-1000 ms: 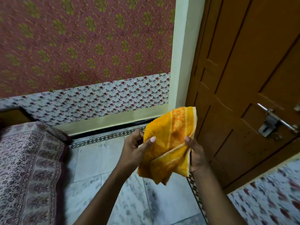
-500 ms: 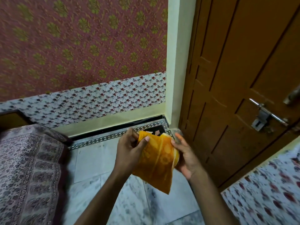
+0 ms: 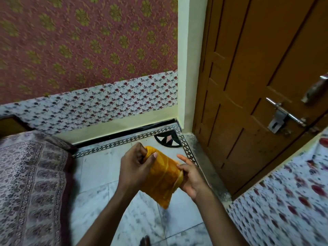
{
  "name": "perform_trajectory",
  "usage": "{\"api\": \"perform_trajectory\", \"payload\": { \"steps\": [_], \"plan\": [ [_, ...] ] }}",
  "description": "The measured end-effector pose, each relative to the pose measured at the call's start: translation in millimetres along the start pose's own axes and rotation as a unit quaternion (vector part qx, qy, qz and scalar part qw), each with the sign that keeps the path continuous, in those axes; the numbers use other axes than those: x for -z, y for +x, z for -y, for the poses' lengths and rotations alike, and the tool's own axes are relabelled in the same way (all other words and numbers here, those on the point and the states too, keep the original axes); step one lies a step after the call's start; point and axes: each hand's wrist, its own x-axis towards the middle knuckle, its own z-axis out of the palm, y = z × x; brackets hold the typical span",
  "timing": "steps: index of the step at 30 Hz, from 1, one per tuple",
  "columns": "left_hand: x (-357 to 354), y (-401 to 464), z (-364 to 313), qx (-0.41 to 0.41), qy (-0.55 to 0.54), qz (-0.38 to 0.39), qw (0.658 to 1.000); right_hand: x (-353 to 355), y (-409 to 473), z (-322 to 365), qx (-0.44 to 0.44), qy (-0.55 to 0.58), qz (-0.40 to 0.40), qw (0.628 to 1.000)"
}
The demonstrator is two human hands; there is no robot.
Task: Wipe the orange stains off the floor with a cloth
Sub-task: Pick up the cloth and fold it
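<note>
An orange-yellow cloth (image 3: pixel 162 178) hangs folded between both hands above the white marble floor (image 3: pixel 99 178). My left hand (image 3: pixel 134 167) pinches its upper left corner with thumb and fingers. My right hand (image 3: pixel 190 178) grips its right edge, index finger stretched out. The cloth's lower tip dangles free above the tiles. I see no orange stains on the visible floor.
A patterned bedspread (image 3: pixel 30 183) fills the left side. A brown wooden door (image 3: pixel 252 86) with a metal latch (image 3: pixel 282 116) stands at right, above a grey threshold (image 3: pixel 207 167). A floral-papered wall (image 3: pixel 284 206) runs along the lower right. A toe (image 3: pixel 144 241) shows at the bottom.
The cloth has been folded from a spread, raised sheet into a smaller bundle. Both hands have dropped lower toward the floor, and the view has tilted down.
</note>
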Motion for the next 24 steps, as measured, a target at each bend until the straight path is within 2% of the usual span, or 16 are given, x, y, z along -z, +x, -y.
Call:
{"api": "perform_trajectory", "payload": {
  "steps": [4, 7, 10, 13, 17, 20, 22, 24],
  "plan": [
    [-4.8, -8.3, 1.7, 0.012, 0.01, -0.025, 1.0, 14.3, 2.8, -14.0, -0.046, 0.116, 0.023, 0.992],
    [-4.9, -10.1, 5.1, 0.041, 0.027, -0.038, 0.998, 14.2, -3.3, -13.9, -0.018, 0.123, 0.071, 0.99],
    [-5.4, -12.0, 9.3, 0.058, 0.017, -0.039, 0.997, 13.0, -15.3, -5.7, 0.053, 0.002, 0.118, 0.992],
    [-3.9, -13.9, 12.3, 0.057, -0.001, -0.062, 0.996, 17.7, -17.7, 2.9, 0.132, -0.134, 0.141, 0.972],
    [-2.5, -19.5, 8.0, 0.05, -0.064, -0.077, 0.994, 18.8, -15.8, 15.7, 0.155, -0.131, 0.12, 0.972],
    [0.1, -21.0, 7.2, 0.012, -0.062, -0.058, 0.996, 17.8, -17.8, 22.7, 0.168, -0.146, 0.137, 0.965],
    [3.7, -22.4, 9.9, -0.007, -0.061, -0.013, 0.998, 16.3, -19.6, 24.2, 0.206, -0.212, 0.12, 0.948],
    [6.4, -26.2, 16.0, -0.014, -0.034, 0.011, 0.999, 13.0, -22.5, 26.6, 0.259, -0.326, 0.079, 0.906]
  ]
}}
